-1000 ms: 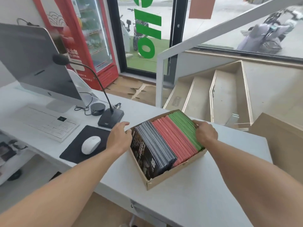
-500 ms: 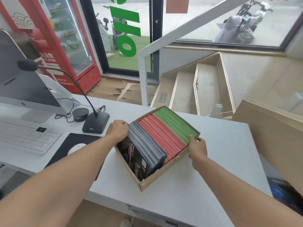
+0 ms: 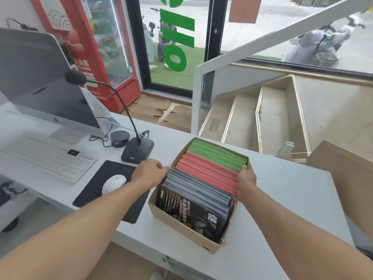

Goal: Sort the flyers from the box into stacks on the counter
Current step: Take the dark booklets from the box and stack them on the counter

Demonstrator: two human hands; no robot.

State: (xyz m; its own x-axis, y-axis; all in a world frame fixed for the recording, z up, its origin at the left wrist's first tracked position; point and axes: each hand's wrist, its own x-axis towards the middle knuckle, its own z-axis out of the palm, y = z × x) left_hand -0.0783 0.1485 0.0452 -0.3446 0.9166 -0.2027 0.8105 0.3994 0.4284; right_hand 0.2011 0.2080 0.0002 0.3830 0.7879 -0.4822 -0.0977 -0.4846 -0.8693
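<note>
The cardboard box (image 3: 181, 231) sits on the white counter (image 3: 282, 199), angled, and it is packed with flyers standing on edge: a dark printed batch (image 3: 193, 201) at the near end, red ones (image 3: 207, 170) in the middle, green ones (image 3: 218, 154) at the far end. No flyers lie out on the counter. The left hand (image 3: 148, 172) is at the box's left wall, fingers curled at the edge where dark meets red; whether it actually grips anything, I cannot tell. The right hand (image 3: 246, 176) is at the right wall, fingertips tucked in against the ends of the green and red flyers, grip unclear too. Left of the box lie a black mouse pad (image 3: 96, 188) with a white mouse (image 3: 114, 183), a desk microphone (image 3: 137, 151), a keyboard (image 3: 48, 158) and a monitor (image 3: 40, 81).
</note>
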